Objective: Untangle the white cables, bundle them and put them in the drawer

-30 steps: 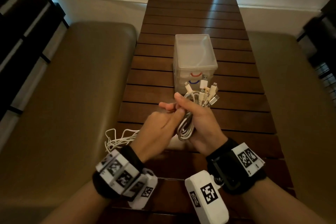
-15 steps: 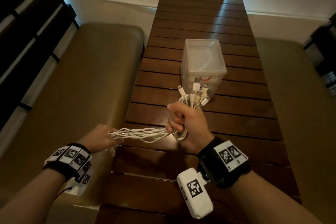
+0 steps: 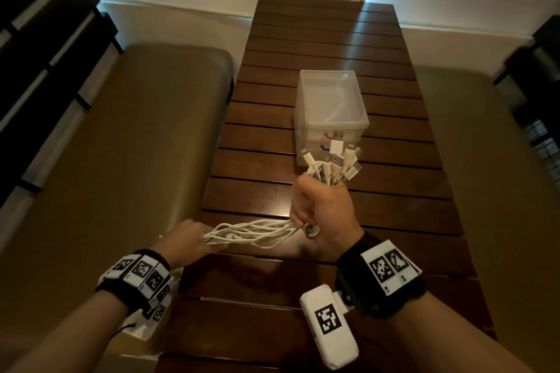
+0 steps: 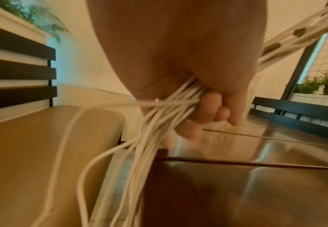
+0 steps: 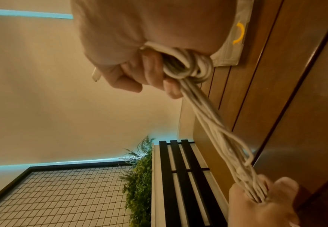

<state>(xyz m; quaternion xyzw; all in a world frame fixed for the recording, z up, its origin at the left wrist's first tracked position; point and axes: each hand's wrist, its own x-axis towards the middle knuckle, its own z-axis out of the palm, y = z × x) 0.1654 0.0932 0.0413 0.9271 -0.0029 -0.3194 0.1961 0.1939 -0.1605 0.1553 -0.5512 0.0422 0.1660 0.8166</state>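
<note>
wooden slatted table (image 3: 318, 39), with a padded bench (image 3: 127, 142) along its left edge, carries a small clear plastic drawer unit (image 3: 331, 100) near its middle. its drawers appear closed and nothing white is seen being fed into them, so the storing step is judged not yet begun.

white cables (image 3: 254, 232) run as one gathered strand, held just above the table's near part, between the two hands. right hand (image 3: 321, 215) is fisted round the plug end, thumb across the top, with the plugs (image 3: 336, 163) fanning upward in front of the drawer unit. left hand (image 3: 188, 241) has its fingers closed round the strand further along, at the table's left edge. judged stage: cables largely combed parallel; coiling into a tidy bundle and placing in a drawer remain.

view comparison: the right wrist view alone shows a few turns of cable (image 5: 188, 67) already looped at the right fingers (image 5: 153, 72), and a yellow drawer handle (image 5: 240, 33) hidden from the head view. the left wrist view alone shows the loose tails (image 4: 120, 176) hanging below the left fingers (image 4: 210, 110), still slack and splayed over the gap between bench and table. the head view alone shows both hands and the drawer unit together.
</note>
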